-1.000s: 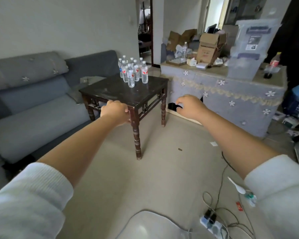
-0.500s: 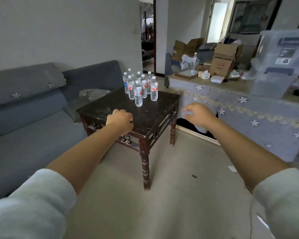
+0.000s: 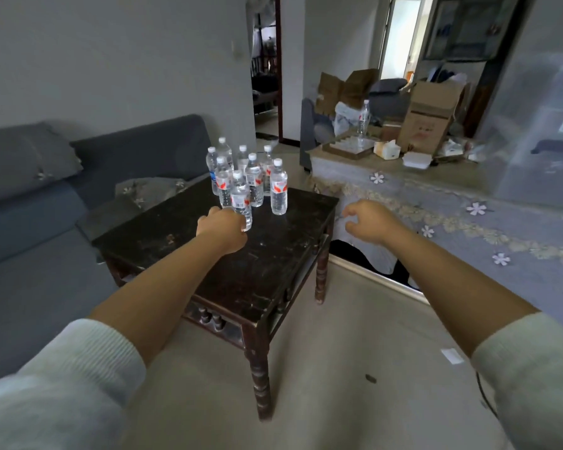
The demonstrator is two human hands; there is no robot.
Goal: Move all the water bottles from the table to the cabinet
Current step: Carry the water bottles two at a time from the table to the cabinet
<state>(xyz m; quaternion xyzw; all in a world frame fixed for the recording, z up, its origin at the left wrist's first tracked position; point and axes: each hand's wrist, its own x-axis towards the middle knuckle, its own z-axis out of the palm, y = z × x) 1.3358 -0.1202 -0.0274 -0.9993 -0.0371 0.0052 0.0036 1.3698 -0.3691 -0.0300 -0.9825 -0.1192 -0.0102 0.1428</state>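
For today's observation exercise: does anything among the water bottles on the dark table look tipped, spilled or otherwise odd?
Nothing stands out. The water bottles stand upright and capped in a tight cluster on the dark table, with no visible spill.

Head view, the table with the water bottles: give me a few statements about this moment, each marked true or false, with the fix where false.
1. The water bottles stand upright in a cluster on the dark wooden table. True.
2. The left hand is at the nearest bottle. True.
3. The right hand holds a bottle. False: it is empty, fingers curled loosely, off the table's right edge.
4. The bottles lie on the grey sofa. False: none is on the sofa.
5. One more bottle stands on the cloth-covered cabinet. True.
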